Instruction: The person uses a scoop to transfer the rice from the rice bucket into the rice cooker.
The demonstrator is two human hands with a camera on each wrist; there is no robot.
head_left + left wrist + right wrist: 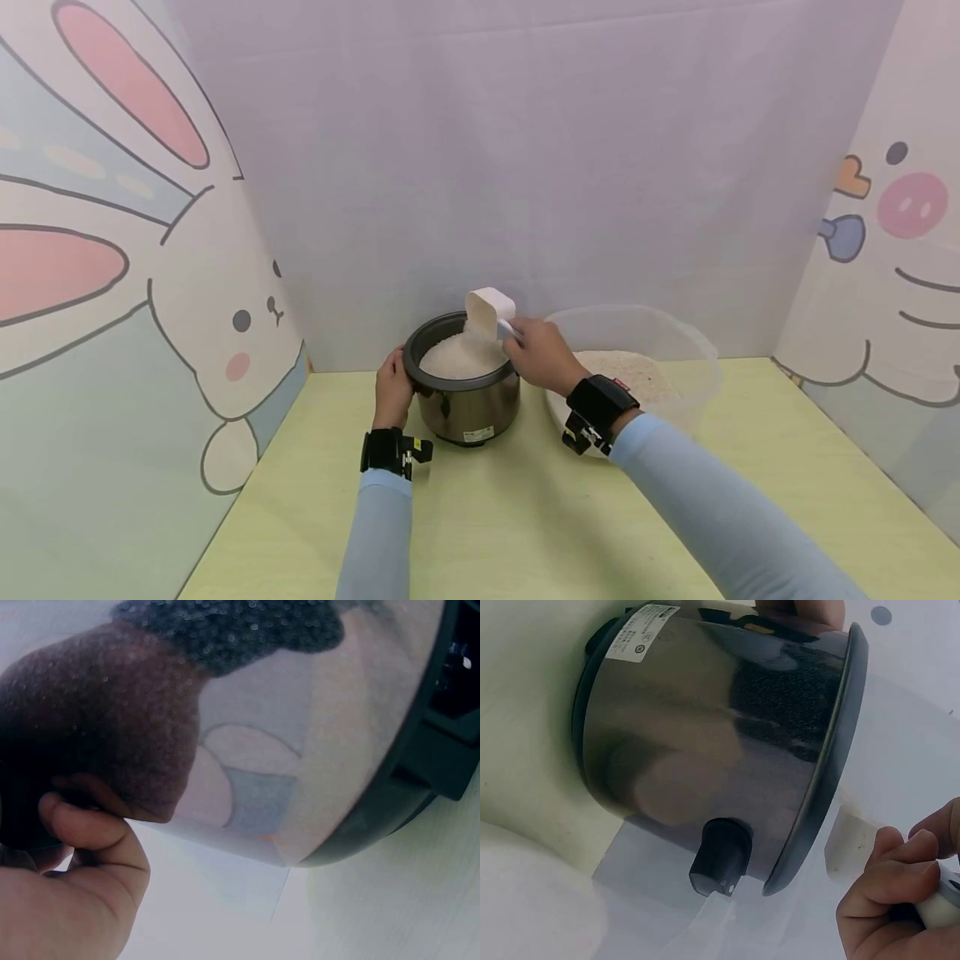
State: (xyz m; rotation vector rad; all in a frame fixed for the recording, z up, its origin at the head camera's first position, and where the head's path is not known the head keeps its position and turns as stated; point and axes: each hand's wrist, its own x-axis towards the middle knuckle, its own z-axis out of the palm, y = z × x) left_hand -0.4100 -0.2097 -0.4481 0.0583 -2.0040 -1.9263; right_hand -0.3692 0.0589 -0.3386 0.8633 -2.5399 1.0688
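Observation:
A rice cooker [467, 412] with a shiny brown-grey body and black rim stands lidless, white rice [453, 358] heaped inside. My left hand [393, 392] grips its left side. In the left wrist view, the thumb and fingers [90, 829] curl at a dark part near the rim. Over the pot's right side, my right hand [546, 354] holds a white measuring scoop [491, 310] by its handle. The scoop is tipped with its mouth toward the rice. The right wrist view shows the curled hand [889, 892] beside the cooker's rim [817, 795].
Right of the cooker sits a large clear plastic tub [708, 367] holding more rice [626, 373], partly behind my right wrist. A black side handle [720, 855] sticks out from the cooker toward it. Cartoon-printed walls [525, 167] enclose the pale green table [480, 517].

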